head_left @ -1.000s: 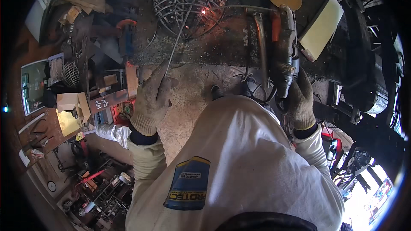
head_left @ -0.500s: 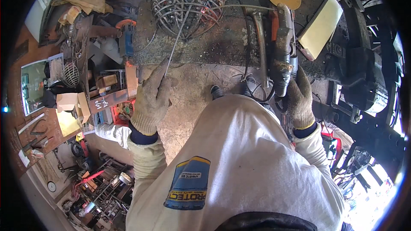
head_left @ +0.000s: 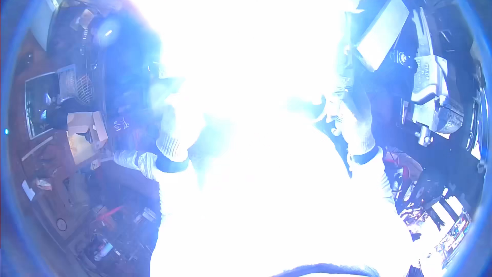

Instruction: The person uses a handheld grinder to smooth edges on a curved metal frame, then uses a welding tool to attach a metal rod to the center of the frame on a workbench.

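Observation:
White-blue glare from a welding arc floods the middle of the view. It hides the bench top, the round steel-bar cage and most of my fingers. My left hand point(head_left: 178, 129), in a knitted glove, stands at the glare's left edge; half a second ago it was closed on a thin metal rod reaching to the cage. On the right, my gloved right hand point(head_left: 356, 122) is closed at the handle of the welding electrode holder, whose front end is lost in the light. The electrode cannot be made out.
A pale rectangular block point(head_left: 383, 33) lies right of the glare, with a bench vise point(head_left: 433, 90) beyond it. To the left are an open cardboard box point(head_left: 84, 123), a small wire cage point(head_left: 84, 88) and a shelf crowded with tools and scrap.
A bright arc has flared up where the electrode tip glowed red at the cage, washing out the cage, rod and bench. Both hands remain in nearly the same places.

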